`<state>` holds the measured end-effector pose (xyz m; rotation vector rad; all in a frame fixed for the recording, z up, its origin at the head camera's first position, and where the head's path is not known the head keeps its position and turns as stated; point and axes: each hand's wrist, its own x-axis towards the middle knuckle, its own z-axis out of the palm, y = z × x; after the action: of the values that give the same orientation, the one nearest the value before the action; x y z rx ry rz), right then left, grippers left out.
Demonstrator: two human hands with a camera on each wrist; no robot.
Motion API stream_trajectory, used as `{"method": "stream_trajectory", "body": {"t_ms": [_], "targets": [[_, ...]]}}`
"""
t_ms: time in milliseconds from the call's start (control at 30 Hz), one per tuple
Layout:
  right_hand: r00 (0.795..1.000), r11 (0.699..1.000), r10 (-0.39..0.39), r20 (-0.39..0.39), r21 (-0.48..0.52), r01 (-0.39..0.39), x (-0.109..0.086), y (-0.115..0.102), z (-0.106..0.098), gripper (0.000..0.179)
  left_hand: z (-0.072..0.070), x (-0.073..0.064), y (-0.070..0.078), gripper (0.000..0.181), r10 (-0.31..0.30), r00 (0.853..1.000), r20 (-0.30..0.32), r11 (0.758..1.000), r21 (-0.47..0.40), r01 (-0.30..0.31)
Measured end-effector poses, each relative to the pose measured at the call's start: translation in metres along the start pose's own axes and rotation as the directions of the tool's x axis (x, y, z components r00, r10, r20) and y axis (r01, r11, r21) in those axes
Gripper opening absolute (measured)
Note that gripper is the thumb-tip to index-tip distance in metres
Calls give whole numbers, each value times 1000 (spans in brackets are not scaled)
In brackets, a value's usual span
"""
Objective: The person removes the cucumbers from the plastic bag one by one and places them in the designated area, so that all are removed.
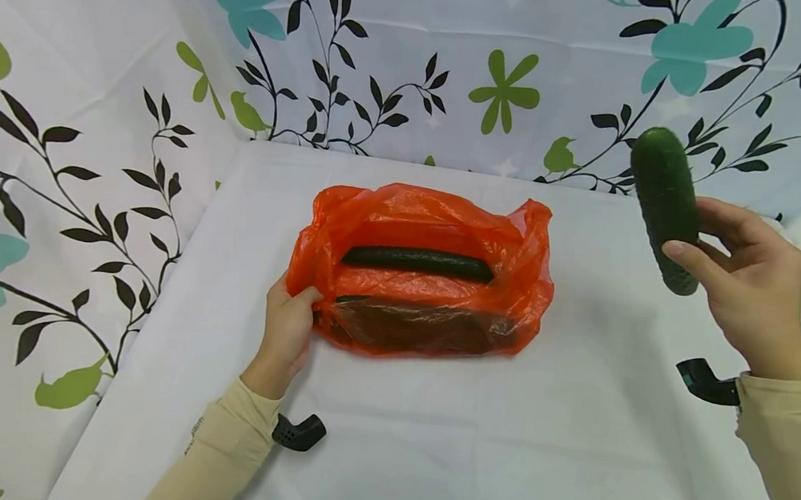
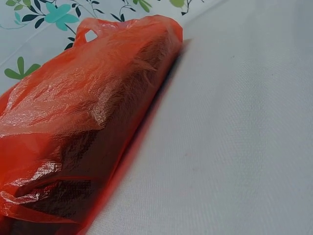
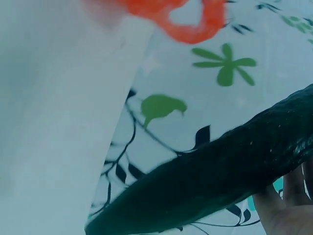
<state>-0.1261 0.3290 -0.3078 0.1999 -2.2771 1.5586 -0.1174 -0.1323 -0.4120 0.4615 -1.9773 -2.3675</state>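
Note:
An orange-red plastic bag (image 1: 440, 214) lies on the white table with its mouth open. One dark green cucumber (image 1: 417, 261) shows through the opening, and a dark long shape shows through the film at the near side. My left hand (image 1: 285, 331) pinches the bag's left edge; in the left wrist view the bag (image 2: 73, 93) fills the left side and that hand is not seen. Over the table's right side, my right hand (image 1: 752, 280) holds another cucumber (image 1: 666, 203) raised and tilted between thumb and fingers. The right wrist view shows this cucumber (image 3: 210, 171) up close.
The white-covered table (image 1: 468, 450) spreads around the bag. Behind it hangs a cloth (image 1: 421, 35) printed with leaves, birds and flowers, which also covers the left side. A black wrist device (image 1: 299, 432) sits on the left sleeve and another (image 1: 709, 383) on the right.

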Motion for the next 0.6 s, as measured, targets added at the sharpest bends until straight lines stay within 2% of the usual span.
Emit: {"method": "stream_trajectory", "body": {"t_ms": [67,133,233,433,600], "targets": [[1000,981,-19,3,-191,20,-1,5,-1,58,-1,0,0,56,-9,1000,6,1000,-7,9],[999,953,-36,11,-302,37,-3,10,-2,59,-2,0,0,59,-8,1000,12,1000,-14,8],[998,920,-60,36,-386,70,-4,18,-6,62,-2,1,0,60,-3,1000,9,1000,-22,3],[983,824,-124,138,-537,179,-4,42,-14,67,-2,1,-1,58,0,1000,5,1000,-12,0],[968,756,-81,238,-618,216,-7,61,-20,61,-2,0,-1,55,-3,1000,4,1000,2,3]]}}
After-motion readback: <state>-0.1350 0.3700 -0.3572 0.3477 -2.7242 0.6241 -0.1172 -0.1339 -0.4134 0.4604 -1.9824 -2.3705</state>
